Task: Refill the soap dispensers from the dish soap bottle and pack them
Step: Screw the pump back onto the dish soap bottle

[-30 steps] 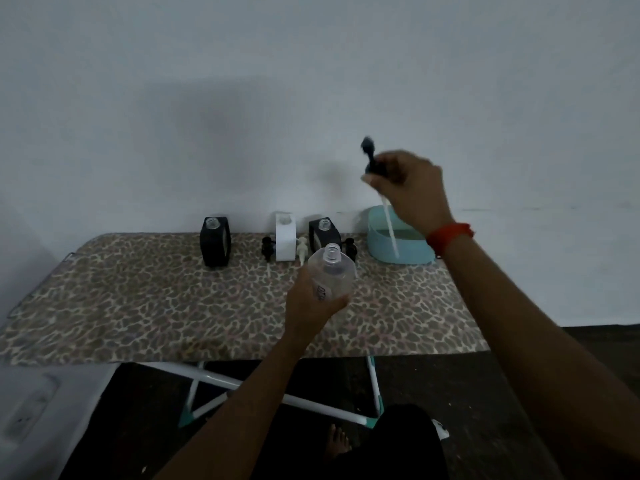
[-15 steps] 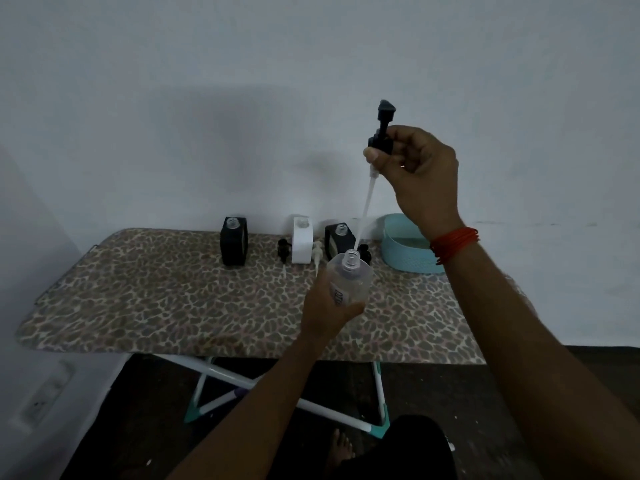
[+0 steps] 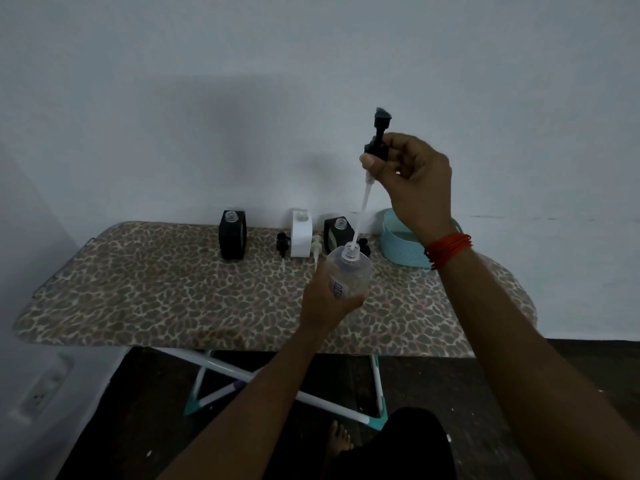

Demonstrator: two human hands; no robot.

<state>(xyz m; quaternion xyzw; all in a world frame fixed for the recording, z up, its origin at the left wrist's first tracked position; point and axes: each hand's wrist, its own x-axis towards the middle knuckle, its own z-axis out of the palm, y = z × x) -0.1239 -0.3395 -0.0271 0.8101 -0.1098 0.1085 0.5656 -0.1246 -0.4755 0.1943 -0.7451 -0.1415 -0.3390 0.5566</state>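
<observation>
My left hand grips a clear labelled bottle upright above the table. My right hand pinches a black pump head by its collar, high above the bottle. The pump's white dip tube slants down, and its tip sits in the bottle's open neck. At the back of the table stand two black dispensers and a white one, all without pumps. Loose pumps lie beside them, one black and one white.
A light blue basket stands at the back right of the leopard-print ironing board. The wall rises right behind the board. Below are the board's crossed legs, a dark floor and a bare foot.
My right hand turned the pump from tilted to upright with its tube down, and brought the tube's tip into the bottle's neck. The bottle stayed in my left hand.
</observation>
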